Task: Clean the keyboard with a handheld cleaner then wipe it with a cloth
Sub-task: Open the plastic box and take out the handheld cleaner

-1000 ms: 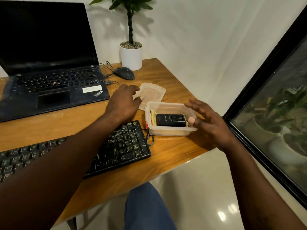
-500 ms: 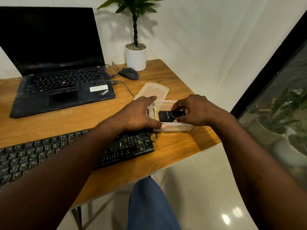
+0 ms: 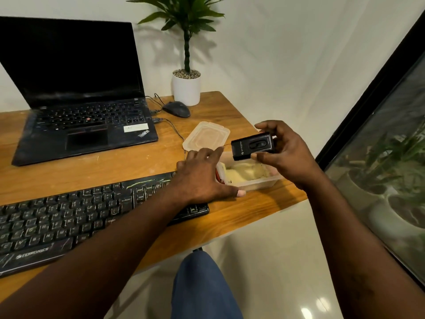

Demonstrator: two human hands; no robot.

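Black handheld cleaner (image 3: 251, 146) is in the right hand (image 3: 287, 157) — grip closed on it, thumb under, fingers over the top, held just above the clear plastic container (image 3: 259, 183) w/ a yellow cloth (image 3: 243, 172) bunched inside. Left hand (image 3: 202, 178) lies against the container's left wall, fingers loosely spread, grip holding nothing, palm over the right end of the keyboard (image 3: 80, 217). Lid (image 3: 207, 137) lies just behind on the wooden table (image 3: 241, 215) — laptop (image 3: 87, 125) at back left.

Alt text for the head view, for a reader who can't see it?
The right hand holds a black handheld cleaner above an open plastic container with a yellow cloth inside; the left hand rests against it beside a black keyboard.
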